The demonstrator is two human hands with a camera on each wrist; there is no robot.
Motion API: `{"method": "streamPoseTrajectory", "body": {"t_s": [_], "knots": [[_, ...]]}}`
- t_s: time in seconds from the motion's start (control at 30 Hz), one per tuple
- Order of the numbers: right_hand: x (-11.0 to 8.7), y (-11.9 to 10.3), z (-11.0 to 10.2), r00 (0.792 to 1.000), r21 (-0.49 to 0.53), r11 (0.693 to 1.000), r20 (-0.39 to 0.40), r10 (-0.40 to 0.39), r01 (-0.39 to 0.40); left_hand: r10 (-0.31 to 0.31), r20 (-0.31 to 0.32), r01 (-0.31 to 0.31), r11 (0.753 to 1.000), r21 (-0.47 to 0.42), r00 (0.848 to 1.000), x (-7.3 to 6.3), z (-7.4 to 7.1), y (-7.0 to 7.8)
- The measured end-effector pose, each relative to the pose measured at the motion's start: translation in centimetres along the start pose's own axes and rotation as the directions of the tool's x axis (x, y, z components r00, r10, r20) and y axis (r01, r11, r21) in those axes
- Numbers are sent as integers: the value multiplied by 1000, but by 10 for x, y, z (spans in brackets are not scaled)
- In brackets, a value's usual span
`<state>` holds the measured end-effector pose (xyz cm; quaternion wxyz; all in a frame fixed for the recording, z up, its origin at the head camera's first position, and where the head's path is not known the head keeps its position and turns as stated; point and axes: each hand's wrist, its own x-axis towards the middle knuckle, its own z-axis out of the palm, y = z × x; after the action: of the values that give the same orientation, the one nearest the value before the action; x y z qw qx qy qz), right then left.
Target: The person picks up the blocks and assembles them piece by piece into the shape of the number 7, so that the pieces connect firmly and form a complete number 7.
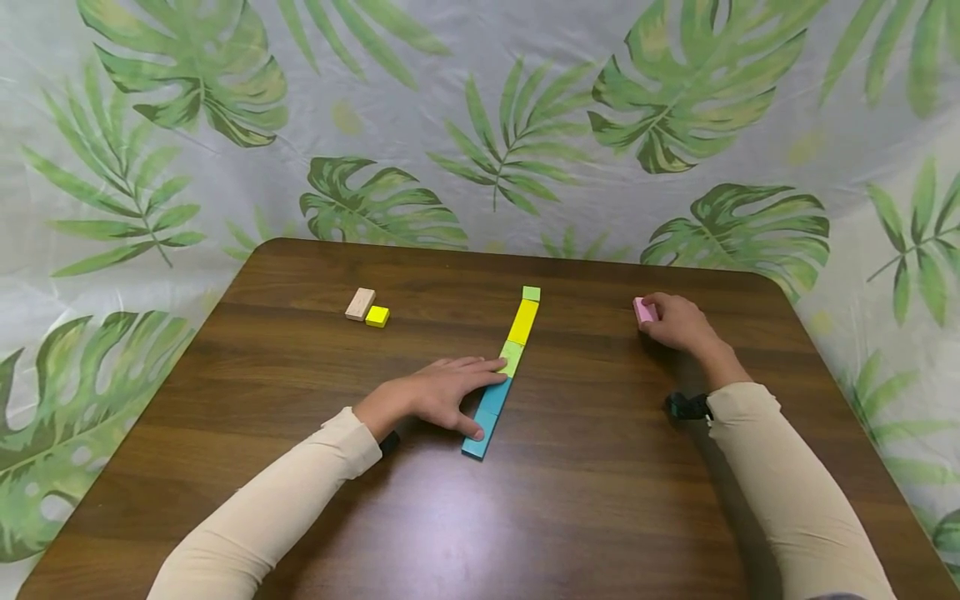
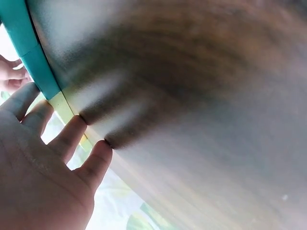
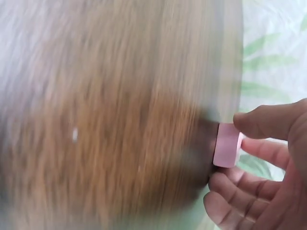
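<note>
A line of flat blocks runs up the middle of the table: two teal blocks [image 1: 489, 408] nearest, then a light green block [image 1: 513, 353], a yellow block [image 1: 523, 321] and a small green block [image 1: 531, 293] at the far end. My left hand [image 1: 442, 392] lies along the line's left side, fingers extended and spread. Its thumb touches the near teal block and its fingertips reach the light green one. At the far right, my right hand [image 1: 678, 323] pinches a pink block [image 3: 227, 145] between thumb and fingers.
On the back left of the brown wooden table [image 1: 247, 375] lie a plain wood block [image 1: 361, 304] and a small bright yellow block [image 1: 377, 317], side by side. Behind the table hangs a leaf-patterned cloth [image 1: 517, 108].
</note>
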<state>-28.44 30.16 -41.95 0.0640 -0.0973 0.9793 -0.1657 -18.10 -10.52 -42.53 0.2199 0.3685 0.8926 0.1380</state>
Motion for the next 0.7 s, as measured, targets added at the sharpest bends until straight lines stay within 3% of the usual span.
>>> {"method": "streamPoseTrajectory", "body": {"t_s": [0.37, 0.7], "knots": [[9, -23, 12, 999, 17, 1000, -32, -15, 16, 2, -1, -2, 1000, -3, 1000, -3, -1, 1], [36, -47, 20, 996, 67, 994, -32, -82, 84, -3, -9, 4, 1000, 12, 1000, 0, 0, 1]]}}
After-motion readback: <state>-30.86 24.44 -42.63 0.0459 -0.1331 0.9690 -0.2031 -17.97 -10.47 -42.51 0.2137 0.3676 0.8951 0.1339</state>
